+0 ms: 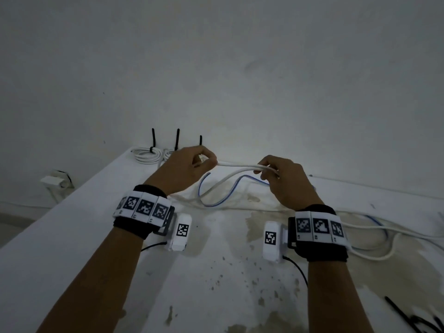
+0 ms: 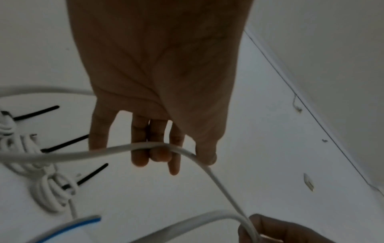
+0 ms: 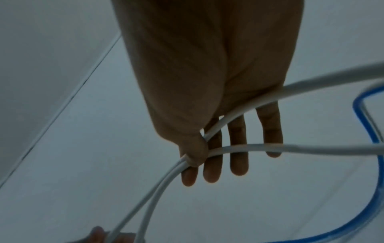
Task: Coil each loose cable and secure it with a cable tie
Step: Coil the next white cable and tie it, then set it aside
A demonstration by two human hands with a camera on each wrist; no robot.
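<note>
A white cable [image 1: 237,166] stretches in the air between my two hands above the white table [image 1: 72,236]. My left hand [image 1: 204,159] pinches one end of it, thumb against curled fingers; in the left wrist view the cable [image 2: 116,148] crosses the fingers [image 2: 141,157]. My right hand [image 1: 268,173] grips two strands side by side, and the thumb [image 3: 193,154] presses them onto the index finger. From there the cable [image 3: 311,148] loops away to the right. A blue cable [image 1: 216,203] lies loose on the table below the hands.
Coiled white cables [image 1: 146,155] bound with black ties [image 1: 153,140] lie at the back left against the wall. More white and blue cable [image 1: 384,236] trails off to the right. Loose black ties [image 1: 413,318] lie at the bottom right. The tabletop is stained.
</note>
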